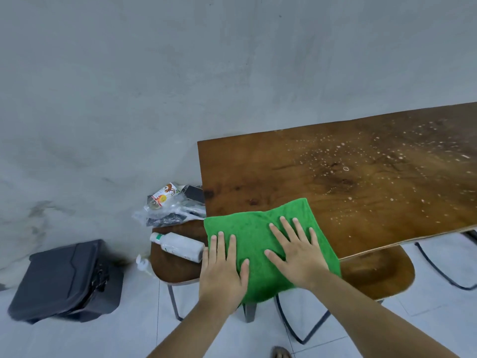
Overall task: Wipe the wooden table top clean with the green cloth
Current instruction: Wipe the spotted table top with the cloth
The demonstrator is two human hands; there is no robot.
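Observation:
The wooden table top (335,177) fills the right side, with many white droplets scattered over its middle and far right. The green cloth (258,228) lies spread over the table's near left corner and hangs over the front edge. My left hand (223,267) presses flat on the cloth's left part, fingers apart. My right hand (296,251) lies flat on the cloth's right part, fingers spread and pointing toward the droplets.
A wooden stool (178,267) at the table's left holds a lying white bottle (178,246) and a plastic bag of packets (170,205). A second stool (382,272) sits under the table's front edge. A dark bag (69,280) lies on the tiled floor by the grey wall.

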